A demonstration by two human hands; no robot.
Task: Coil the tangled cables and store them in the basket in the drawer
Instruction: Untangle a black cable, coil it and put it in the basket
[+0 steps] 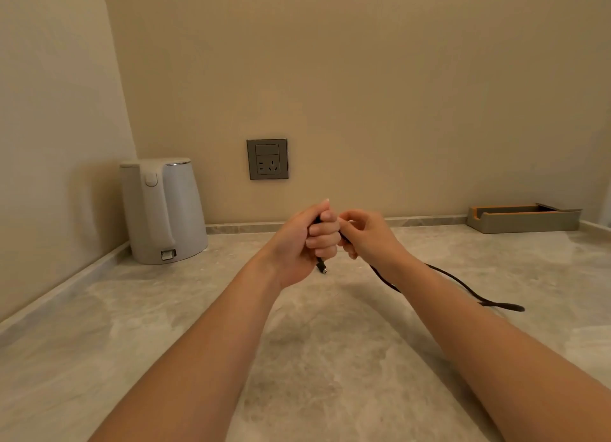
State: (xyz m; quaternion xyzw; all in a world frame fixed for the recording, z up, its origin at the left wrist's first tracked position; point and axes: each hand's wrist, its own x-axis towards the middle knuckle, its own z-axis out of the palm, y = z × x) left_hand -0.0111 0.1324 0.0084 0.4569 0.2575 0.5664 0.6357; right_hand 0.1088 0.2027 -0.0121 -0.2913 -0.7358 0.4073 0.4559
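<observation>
A thin black cable runs across the marble counter. My left hand is curled into a fist round one end of it, and a small plug hangs out below the fist. Right beside it, my right hand pinches the cable close to the left fist. From there the cable trails back under my right forearm and lies on the counter to the right, ending in a dark tip. No basket or drawer is in view.
A white electric kettle stands in the back left corner. A grey wall socket sits on the wall behind my hands. A low tan tray rests at the back right against the wall.
</observation>
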